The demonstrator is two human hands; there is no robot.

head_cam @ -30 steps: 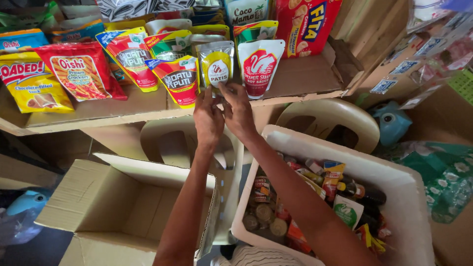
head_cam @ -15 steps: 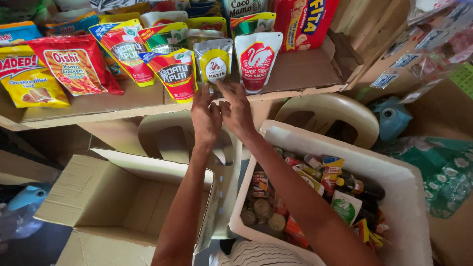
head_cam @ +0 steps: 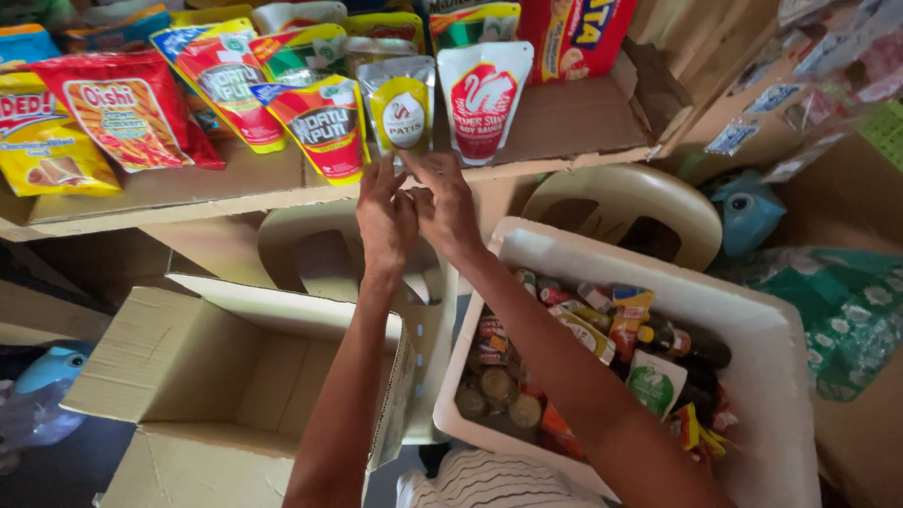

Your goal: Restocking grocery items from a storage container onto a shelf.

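Note:
A small clear pouch with a yellow label (head_cam: 403, 108) stands upright at the front edge of a cardboard-lined shelf (head_cam: 564, 118). Both my hands are raised just under it. My left hand (head_cam: 384, 218) has its fingers stretched up to the pouch's bottom edge. My right hand (head_cam: 450, 212) is beside it with loosely curled fingers, its fingertips close under the pouch. Neither hand holds anything. A white pouch with a red label (head_cam: 482, 94) stands right of the yellow one, and a red, green and yellow pouch (head_cam: 320, 122) leans to the left.
Red and yellow snack bags (head_cam: 122, 108) lie at the shelf's left. Below, an open cardboard box (head_cam: 188, 367) sits left and a white foam box (head_cam: 762, 320) with bottles, cans and sachets sits right. Beige plastic chairs (head_cam: 640, 193) stand under the shelf.
The hands stayed at the base of the yellow-label pouch, with only small finger movement. The view shifted slightly, so the shelf sits higher in frame.

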